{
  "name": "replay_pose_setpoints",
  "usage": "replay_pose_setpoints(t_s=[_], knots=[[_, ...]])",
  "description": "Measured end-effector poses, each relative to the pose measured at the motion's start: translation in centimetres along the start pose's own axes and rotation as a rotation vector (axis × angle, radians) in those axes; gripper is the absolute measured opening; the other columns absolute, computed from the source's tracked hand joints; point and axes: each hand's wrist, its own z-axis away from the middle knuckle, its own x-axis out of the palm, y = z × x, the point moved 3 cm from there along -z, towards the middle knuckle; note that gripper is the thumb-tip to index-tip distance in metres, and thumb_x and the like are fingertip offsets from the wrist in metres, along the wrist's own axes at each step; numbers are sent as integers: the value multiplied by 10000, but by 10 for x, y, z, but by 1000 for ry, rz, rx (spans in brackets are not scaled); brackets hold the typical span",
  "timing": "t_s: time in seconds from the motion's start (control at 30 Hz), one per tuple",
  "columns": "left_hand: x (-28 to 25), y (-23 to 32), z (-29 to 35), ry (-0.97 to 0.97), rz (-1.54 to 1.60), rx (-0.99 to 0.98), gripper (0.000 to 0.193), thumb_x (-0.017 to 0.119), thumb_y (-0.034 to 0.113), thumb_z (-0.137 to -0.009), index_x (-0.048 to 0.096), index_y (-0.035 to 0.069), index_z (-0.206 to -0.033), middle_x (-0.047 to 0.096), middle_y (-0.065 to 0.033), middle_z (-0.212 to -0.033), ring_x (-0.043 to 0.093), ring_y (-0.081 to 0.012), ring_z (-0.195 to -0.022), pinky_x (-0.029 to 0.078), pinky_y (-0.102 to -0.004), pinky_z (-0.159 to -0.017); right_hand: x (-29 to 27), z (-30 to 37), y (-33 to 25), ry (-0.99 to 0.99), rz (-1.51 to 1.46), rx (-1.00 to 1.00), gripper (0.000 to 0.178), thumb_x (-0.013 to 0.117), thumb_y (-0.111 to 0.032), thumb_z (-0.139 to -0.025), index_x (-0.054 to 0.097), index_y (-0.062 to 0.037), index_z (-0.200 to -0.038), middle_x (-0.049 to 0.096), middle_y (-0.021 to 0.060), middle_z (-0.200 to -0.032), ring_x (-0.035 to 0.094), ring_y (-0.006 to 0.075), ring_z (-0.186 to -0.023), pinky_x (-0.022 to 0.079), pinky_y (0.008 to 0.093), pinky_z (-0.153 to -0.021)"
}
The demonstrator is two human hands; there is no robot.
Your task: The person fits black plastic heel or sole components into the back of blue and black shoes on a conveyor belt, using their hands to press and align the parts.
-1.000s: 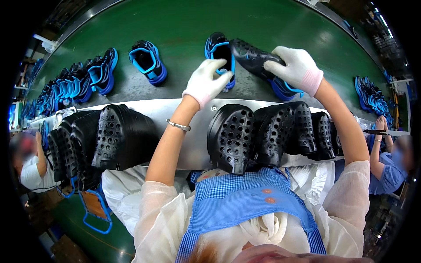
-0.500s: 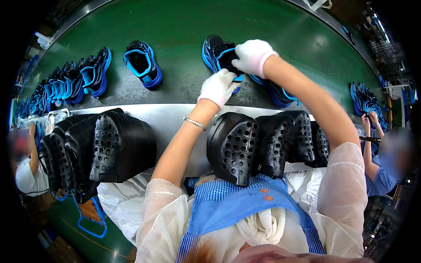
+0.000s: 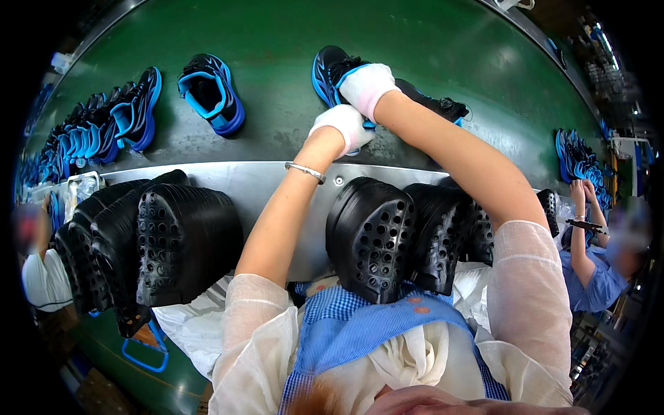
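Two co-workers (image 3: 45, 280) (image 3: 598, 277) line the green table (image 3: 270, 41). Two gloved hands (image 3: 340, 126) (image 3: 369, 84) meet at one blue-black shoe (image 3: 330, 66); whether gripping, I cannot tell.

Your hands (image 3: 368, 86) are in matt cloth gloves (image 3: 337, 124), and nearer you there's a smooth metal ledge (image 3: 257, 188) plus kinda glossy, holey plastic-looking forms (image 3: 377, 242).

No legible lettering, labels, numbers or signs anywhere in view
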Motion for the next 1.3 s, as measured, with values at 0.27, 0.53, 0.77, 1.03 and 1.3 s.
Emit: replay_pose_setpoints(t_s=[0.27,0.53,0.77,1.03,1.3], knots=[[-1,3,1,27,-34,-63,380,631,376,-764,683,51,-953,691,-134,-834,666,-269,-764,517,-347,-748,-12,12,4,-73,-30,10,236,570,-166,-813,707,-95,-992,701,106,-967,678,271,-897,535,371,-754],[11,-9,-4,49,-37,-51,354,629,367,-770,683,68,-950,693,-132,-844,670,-264,-776,519,-345,-756,-15,12,-3,-62,16,-90,191,659,-128,-735,722,-110,-914,704,96,-901,683,271,-860,545,386,-715],[3,2,-4,-88,-4,-170,352,567,340,-793,678,70,-990,675,-156,-969,650,-306,-899,512,-371,-826,-1,2,2,-37,-90,12,246,598,-135,-783,704,-76,-997,698,93,-979,676,258,-903,541,363,-739],[11,-30,-6,4,111,-40,322,600,320,-774,675,18,-858,664,-194,-796,649,-330,-741,521,-381,-716,-18,97,33,208,-150,-120,227,522,-301,-864,645,-111,-885,654,102,-833,644,299,-804,517,411,-699],[-18,-16,4,44,-49,-25,307,636,327,-785,664,22,-808,599,-65,-589,569,-147,-501,467,-288,-500,25,344,192,567,-283,447,303,481,-356,-888,637,-102,-941,650,115,-878,628,312,-828,504,399,-739]])
